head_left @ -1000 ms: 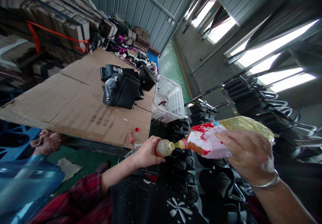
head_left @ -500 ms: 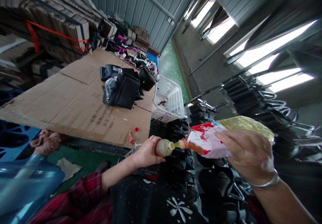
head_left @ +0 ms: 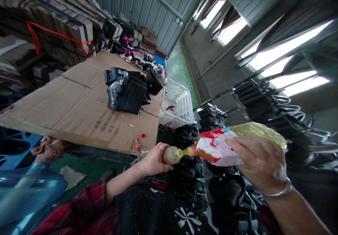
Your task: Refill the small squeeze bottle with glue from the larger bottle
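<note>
My left hand (head_left: 155, 160) is closed around a small cloudy squeeze bottle (head_left: 171, 155), its open neck facing right. My right hand (head_left: 261, 159) grips a large clear plastic bottle (head_left: 216, 146) with a torn red and white label, tipped toward the small one. Yellowish liquid shows inside the large bottle, and its mouth meets the small bottle's neck. On the cardboard nearby lie a red cap (head_left: 143, 135) and a red nozzle tip (head_left: 137, 144).
Black handbags (head_left: 128, 92) sit on the cardboard-covered table (head_left: 76, 112). Beyond its right edge stands a white plastic basket (head_left: 190, 105). More black bags (head_left: 229, 185) hang at lower right. A blue water jug (head_left: 31, 192) is at lower left.
</note>
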Demonstrator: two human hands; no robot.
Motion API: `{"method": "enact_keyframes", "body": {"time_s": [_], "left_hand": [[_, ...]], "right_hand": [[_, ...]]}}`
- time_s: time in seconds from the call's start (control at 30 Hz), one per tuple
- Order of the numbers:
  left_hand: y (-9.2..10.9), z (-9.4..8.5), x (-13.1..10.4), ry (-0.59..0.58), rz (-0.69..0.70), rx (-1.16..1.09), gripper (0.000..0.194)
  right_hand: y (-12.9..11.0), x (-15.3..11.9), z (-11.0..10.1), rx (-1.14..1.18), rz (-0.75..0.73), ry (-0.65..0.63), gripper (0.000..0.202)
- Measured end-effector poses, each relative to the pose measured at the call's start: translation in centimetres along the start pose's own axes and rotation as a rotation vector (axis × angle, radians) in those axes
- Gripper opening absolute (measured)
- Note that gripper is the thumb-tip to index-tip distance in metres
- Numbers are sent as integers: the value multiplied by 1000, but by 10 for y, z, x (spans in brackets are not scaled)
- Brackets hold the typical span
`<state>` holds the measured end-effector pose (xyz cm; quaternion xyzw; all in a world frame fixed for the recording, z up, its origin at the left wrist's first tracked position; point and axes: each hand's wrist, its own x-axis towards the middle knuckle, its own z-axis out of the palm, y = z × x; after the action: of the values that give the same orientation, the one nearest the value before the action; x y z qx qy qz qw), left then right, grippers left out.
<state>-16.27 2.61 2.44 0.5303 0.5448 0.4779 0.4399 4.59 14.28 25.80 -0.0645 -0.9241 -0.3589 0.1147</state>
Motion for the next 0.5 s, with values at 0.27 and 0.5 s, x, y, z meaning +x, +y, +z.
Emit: {"method": "enact_keyframes", "body": {"time_s": [0.27, 0.5], "left_hand": [[2, -1, 0, 2, -7, -5, 67], [1, -1, 1, -2, 0, -12, 68]], "right_hand": [[0, -2, 2, -1, -2, 2, 26], [-2, 3, 0, 6, -4, 26, 23]]}}
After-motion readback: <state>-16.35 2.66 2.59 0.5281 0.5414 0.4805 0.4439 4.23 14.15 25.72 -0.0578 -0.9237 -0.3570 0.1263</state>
